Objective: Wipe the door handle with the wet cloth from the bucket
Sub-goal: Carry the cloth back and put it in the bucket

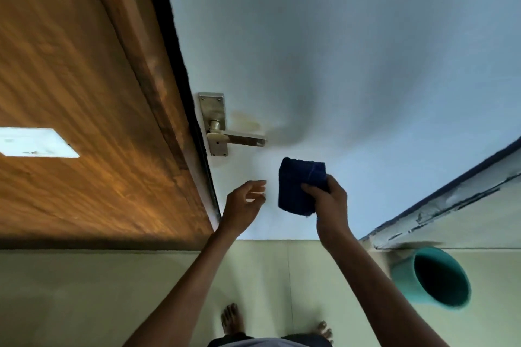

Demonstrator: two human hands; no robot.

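Head view shows my right hand pinching a folded dark blue cloth at its right edge, held up just below and to the right of the door handle. The lever sticks out rightward from its metal backplate, which sits at the left edge of the pale door, against the dark gap beside the wooden frame. My left hand is empty, fingers loosely spread, near the cloth but not touching it. The teal bucket stands on the floor well off to the right.

I judge the wipe has not begun: cloth and lever are apart. To do it well, I would wrap the cloth around the lever and draw it from backplate to tip, covering the underside too, then go over the plate. The free hand could steady the door so it does not swing.
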